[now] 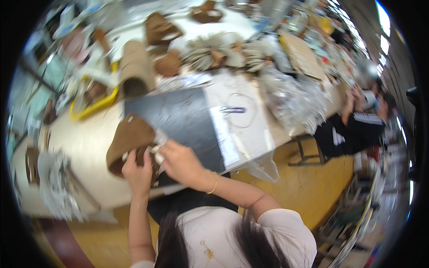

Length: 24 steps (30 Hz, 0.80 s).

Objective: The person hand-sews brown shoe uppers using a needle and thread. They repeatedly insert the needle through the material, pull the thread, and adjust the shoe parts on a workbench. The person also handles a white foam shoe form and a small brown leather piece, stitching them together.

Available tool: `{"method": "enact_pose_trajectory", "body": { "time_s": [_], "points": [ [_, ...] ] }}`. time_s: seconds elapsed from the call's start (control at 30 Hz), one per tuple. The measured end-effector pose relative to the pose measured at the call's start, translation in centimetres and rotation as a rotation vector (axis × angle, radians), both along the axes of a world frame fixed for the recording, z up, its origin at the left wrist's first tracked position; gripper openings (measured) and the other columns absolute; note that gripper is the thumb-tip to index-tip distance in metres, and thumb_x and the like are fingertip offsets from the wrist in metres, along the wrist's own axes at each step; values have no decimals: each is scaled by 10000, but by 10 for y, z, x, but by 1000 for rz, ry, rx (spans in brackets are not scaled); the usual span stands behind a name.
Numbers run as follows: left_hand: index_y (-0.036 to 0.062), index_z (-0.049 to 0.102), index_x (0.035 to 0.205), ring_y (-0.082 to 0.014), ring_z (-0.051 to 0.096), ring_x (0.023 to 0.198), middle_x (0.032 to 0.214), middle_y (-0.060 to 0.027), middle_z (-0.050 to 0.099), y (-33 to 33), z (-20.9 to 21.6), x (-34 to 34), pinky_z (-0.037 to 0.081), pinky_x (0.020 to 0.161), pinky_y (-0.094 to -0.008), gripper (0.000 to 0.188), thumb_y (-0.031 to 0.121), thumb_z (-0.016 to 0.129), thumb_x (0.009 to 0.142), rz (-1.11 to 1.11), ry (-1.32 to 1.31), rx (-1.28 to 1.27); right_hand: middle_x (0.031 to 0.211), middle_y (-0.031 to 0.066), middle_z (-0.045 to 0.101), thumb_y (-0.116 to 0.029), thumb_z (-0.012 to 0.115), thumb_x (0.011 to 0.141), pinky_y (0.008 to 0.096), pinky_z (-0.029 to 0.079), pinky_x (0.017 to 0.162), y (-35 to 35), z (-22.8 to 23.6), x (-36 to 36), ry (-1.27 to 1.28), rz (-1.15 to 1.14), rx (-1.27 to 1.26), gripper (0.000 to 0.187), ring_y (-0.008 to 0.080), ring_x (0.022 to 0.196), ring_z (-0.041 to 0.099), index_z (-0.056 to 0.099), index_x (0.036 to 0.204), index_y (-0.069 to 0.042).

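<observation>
A brown suede-like shoe upper (127, 138), curved and hollow, is held just above the near edge of the table. My left hand (137, 172) grips its lower rim between thumb and fingers. Close against the upper's right side, my right hand (181, 163) is closed with its fingertips pinched around something small and whitish. Blur hides what that whitish thing is. Beyond the hands lies a dark flat mat (178, 118). To the mat's right rests a small tool with a purple handle (234, 110), perhaps thread snips.
A cardboard tube (138, 62) and a yellow-rimmed tray (96, 108) stand at far left. Brown uppers (161, 31) and bundled grey-beige pieces (201, 53) line the back. Clear plastic bags (292, 100) lie at right, near another person (351, 129). More plastic (58, 183) hangs at left.
</observation>
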<state>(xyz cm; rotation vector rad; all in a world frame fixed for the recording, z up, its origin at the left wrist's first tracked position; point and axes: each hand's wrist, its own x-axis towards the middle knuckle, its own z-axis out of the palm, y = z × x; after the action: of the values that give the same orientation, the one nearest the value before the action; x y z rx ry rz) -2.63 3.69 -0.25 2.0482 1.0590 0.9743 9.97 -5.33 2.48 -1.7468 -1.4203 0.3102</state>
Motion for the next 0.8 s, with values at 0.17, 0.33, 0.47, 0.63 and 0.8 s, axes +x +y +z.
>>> {"method": "enact_pose_trajectory", "body": {
  "time_s": [0.17,0.33,0.47,0.63,0.8],
  "points": [
    [-67,634,975,-321,674,806,899,-210,679,-5,-2,6,517,720,-371,242,95,692,806,-87,47,92,892,155,561,-51,599,790,412,517,650,8,-2,0,39,-45,42,158,345,758,610,595,935,13],
    [-55,597,1020,-177,642,843,903,-121,670,16,2,-16,494,770,-299,262,69,698,811,-63,23,-291,898,142,549,-53,628,754,435,499,677,2,-4,17,102,-55,12,170,351,769,601,569,911,-22],
    [-26,441,1271,-189,562,1072,1187,-121,579,33,19,-34,426,921,-289,537,59,696,806,-191,-339,-640,893,126,529,-56,632,762,415,474,733,-8,-1,40,182,-105,113,158,338,827,570,563,904,-44],
    [-9,408,1327,-222,535,1126,1236,-126,548,36,38,-46,393,973,-319,609,75,699,799,-270,-377,-697,863,135,538,-70,623,766,410,448,716,-18,-27,58,-140,-186,95,97,314,785,563,586,847,-30],
    [-15,462,1285,-244,567,1074,1188,-144,582,40,43,-53,411,938,-325,539,72,697,807,-142,-301,-618,860,112,537,-127,607,788,404,435,774,-22,-59,63,-399,-107,-113,80,273,831,567,632,779,-51]
  ]
}}
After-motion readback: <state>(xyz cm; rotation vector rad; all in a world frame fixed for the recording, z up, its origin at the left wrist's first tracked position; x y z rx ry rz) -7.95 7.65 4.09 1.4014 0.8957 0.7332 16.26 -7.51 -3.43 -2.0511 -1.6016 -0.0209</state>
